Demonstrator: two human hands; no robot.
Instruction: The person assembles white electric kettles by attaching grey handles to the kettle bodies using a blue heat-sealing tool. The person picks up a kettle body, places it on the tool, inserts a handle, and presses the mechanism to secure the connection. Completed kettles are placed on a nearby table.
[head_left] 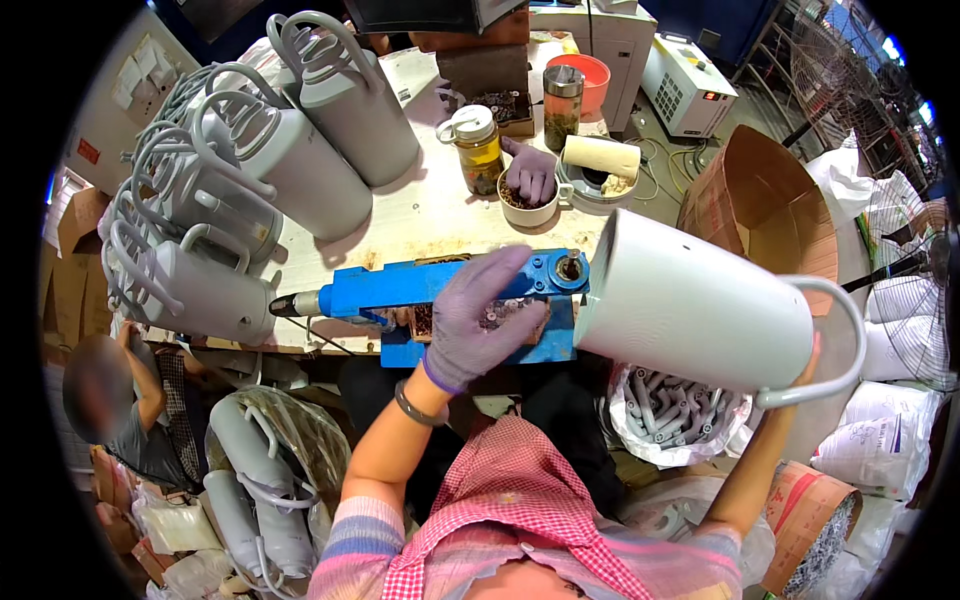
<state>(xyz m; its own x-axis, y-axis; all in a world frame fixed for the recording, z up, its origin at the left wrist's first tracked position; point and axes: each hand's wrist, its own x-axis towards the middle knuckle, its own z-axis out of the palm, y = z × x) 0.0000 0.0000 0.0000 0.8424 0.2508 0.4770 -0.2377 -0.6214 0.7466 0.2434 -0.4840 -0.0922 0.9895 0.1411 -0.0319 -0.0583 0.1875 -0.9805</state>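
Note:
My left hand (478, 320), in a thin purple-grey glove, lies over a blue clamp-like machine (400, 288) with its fingers stretched and the thumb apart. A small metal peg (570, 265) stands at the machine's right end. Against that end rests the open rim of a light grey cylindrical can (700, 305), tilted on its side, with a looped tube handle (858, 345). My right hand (808, 368) grips the can near its far right end; most of its fingers are hidden behind it. Small parts lie in a tray (425, 322) under the left hand.
Several grey cans (300, 170) crowd the table's left. A cup (530, 212) with a purple glove, a jar (478, 150) and a cardboard box (760, 200) stand beyond. A bag of grey tubes (665, 410) sits below the can. Another person (140, 400) is at the left.

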